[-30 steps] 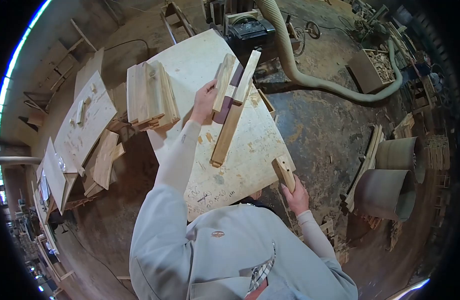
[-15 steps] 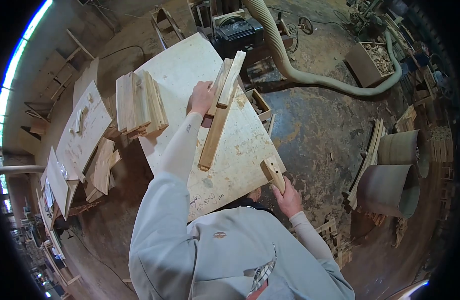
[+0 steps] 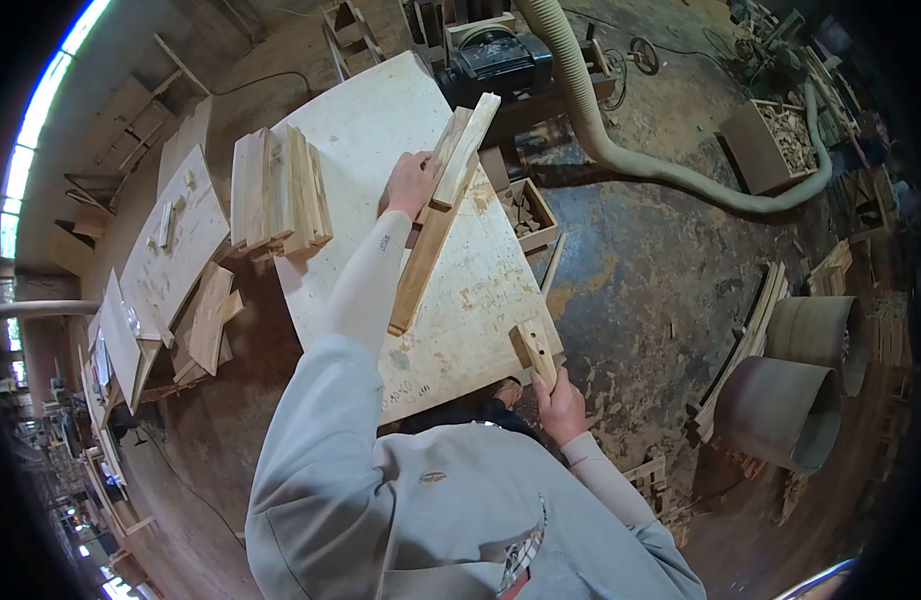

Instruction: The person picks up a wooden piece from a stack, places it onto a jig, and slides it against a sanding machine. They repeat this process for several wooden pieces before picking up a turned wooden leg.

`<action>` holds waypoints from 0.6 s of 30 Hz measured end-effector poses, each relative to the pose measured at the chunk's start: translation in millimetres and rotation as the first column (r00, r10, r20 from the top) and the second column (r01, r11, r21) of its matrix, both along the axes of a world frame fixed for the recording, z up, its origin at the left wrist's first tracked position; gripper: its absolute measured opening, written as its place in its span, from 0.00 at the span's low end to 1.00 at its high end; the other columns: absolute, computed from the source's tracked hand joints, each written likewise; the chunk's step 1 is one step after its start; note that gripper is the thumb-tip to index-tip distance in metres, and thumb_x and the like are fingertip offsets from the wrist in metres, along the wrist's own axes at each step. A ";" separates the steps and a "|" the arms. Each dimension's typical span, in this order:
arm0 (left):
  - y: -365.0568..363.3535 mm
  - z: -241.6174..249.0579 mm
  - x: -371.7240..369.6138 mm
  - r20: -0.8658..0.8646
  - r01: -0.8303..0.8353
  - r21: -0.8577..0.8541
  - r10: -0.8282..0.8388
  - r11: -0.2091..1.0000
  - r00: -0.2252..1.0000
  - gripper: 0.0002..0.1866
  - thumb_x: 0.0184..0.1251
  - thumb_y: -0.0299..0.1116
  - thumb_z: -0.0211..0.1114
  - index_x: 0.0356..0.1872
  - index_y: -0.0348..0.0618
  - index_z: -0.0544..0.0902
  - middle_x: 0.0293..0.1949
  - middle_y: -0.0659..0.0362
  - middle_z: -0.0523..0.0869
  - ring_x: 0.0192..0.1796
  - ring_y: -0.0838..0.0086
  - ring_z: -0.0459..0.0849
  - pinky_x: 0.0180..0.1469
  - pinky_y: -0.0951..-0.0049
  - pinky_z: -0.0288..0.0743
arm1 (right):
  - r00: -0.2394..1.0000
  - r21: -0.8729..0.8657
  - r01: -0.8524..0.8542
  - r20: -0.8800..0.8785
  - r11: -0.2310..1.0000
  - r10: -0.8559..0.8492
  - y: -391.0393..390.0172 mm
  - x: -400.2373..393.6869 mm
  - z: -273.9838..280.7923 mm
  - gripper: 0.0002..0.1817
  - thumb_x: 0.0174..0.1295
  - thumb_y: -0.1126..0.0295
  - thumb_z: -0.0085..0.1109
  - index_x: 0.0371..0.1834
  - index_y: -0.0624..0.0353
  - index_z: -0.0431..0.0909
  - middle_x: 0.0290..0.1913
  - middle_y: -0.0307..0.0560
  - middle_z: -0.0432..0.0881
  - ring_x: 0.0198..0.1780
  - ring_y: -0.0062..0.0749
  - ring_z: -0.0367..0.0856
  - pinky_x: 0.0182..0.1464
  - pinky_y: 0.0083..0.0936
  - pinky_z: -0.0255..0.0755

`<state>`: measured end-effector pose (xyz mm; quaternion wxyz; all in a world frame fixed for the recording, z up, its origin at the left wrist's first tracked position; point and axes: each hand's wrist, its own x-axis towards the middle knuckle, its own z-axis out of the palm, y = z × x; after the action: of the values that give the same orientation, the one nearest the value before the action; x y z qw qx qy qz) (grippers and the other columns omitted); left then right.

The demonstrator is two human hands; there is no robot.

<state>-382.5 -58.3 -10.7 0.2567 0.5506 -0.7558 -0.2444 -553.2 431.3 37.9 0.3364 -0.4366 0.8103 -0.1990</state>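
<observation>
Clock = view face, centred on the table (image 3: pixel 506 265), 12 at the top.

Left hand (image 3: pixel 411 182): just above centre, toward 12. Fingers bent, up against the left side of the short strip (image 3: pixel 447 150). Back of the hand faces the camera and the thumb is hidden, so can't tell whether it's gripping or only touching.

Right hand (image 3: pixel 561 408): about 5 o'clock, off the table edge. Closed round the near end of a wood block (image 3: pixel 534 348). Block has dark holes in its upper face and points toward 11, far end over the table's 4 o'clock corner. Can't tell if that end touches the tabletop.

Strips: long brown strip (image 3: pixel 431 258) runs slantwise, low end toward 7, top end toward 1. Pale strip (image 3: pixel 467 150) overlaps its top end, same slant. Short strip sits right alongside the pale one, on its 9 o'clock side.

Plank stack (image 3: pixel 276 190) at 10, on the table's left edge, lying side by side, apart from the strips.

Around: open box (image 3: pixel 548 212) of offcuts at 3, just beside the table. Motor (image 3: pixel 496 65) at 1, hose (image 3: pixel 621 160) curving from there toward 2. Two drums (image 3: pixel 771 405) at 4, well apart, on the floor.
</observation>
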 end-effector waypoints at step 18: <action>4.6 5.3 -0.4 0.038 -0.051 -0.038 0.053 0.998 0.998 0.23 0.82 0.53 0.68 0.64 0.52 0.94 0.60 0.43 0.91 0.65 0.46 0.89 0.68 0.50 0.82 | 1.000 -0.160 0.002 -0.025 0.987 -0.006 5.8 -4.4 -47.3 0.26 0.84 0.47 0.60 0.55 0.65 0.80 0.43 0.74 0.91 0.49 0.77 0.89 0.49 0.63 0.81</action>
<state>-382.9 -53.7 -5.3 0.2583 0.5699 -0.7505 -0.2128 -557.5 437.1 -9.5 0.2896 -0.4629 0.7969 -0.2586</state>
